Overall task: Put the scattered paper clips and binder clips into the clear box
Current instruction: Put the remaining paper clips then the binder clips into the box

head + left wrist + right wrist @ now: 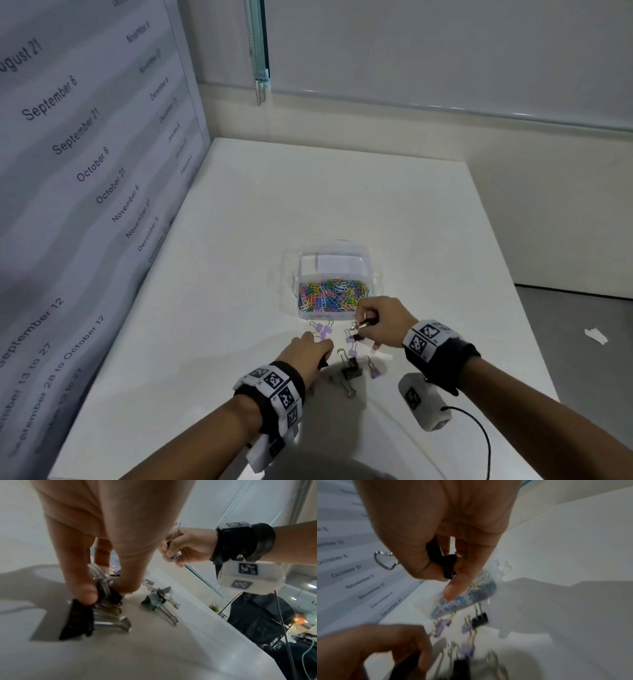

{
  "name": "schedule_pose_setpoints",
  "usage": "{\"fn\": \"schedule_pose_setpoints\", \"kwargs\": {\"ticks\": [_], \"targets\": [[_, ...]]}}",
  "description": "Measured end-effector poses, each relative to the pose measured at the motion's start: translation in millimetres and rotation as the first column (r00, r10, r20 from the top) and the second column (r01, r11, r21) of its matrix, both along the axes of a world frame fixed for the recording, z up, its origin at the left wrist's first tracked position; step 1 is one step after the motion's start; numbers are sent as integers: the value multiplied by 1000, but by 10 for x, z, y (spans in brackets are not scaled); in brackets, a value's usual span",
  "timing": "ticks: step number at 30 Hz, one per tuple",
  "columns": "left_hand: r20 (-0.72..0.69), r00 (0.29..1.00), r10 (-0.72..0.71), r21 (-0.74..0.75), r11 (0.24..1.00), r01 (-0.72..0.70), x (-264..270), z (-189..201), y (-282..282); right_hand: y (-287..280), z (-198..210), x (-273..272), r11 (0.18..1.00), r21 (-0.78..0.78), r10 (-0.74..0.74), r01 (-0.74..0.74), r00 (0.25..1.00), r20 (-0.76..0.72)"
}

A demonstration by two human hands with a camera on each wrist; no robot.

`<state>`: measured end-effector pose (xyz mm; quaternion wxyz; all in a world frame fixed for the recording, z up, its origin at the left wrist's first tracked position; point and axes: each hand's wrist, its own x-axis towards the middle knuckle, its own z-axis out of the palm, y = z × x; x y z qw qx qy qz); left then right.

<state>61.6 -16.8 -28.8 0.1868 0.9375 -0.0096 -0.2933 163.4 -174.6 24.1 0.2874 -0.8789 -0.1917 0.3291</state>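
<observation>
Nearest: left hand low on the white tabletop, fingers curled down, pinching a black binder clip. Head view shows only a dark sliver of that clip under the fingers; left wrist view shows its folded black body and shiny wire handles, thumb and fingertip clamped at the top, clip touching the tabletop.

Just right: large black binder clip lying on its side, silver loop handles splayed. Small purple binder clips scattered between hands and box, some touching each other.

Right hand raised just above the pile, near the box's front edge, fingers curled around another black binder clip. Right wrist view shows the black metal pinched between thumb and forefinger and one wire loop sticking out left; head view shows only a glint of it.

Beyond: clear box, rounded plastic, open, on the tabletop, its floor covered with multicoloured paper clips.

Far left: wall sheet printed with dates. Far right: torn white scrap.
</observation>
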Motion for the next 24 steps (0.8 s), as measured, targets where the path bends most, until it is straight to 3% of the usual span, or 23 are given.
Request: {"fn": "schedule_pose_setpoints", "kwargs": {"ticks": [7,11,18,24], "targets": [[-52,988,144,-143,978,-150,99,62,78,418,228,730,988,15,-155,155,969,193],[-107,960,259,-297,913,-280,130,110,154,604,88,886,975,15,-222,222,962,157],[-67,938,340,-462,823,-331,482,585,494,334,-82,839,990,4,-134,138,956,262],[130,912,389,-415,857,-307,1134,816,578,99,-267,569,995,-100,37,-12,967,252]]}}
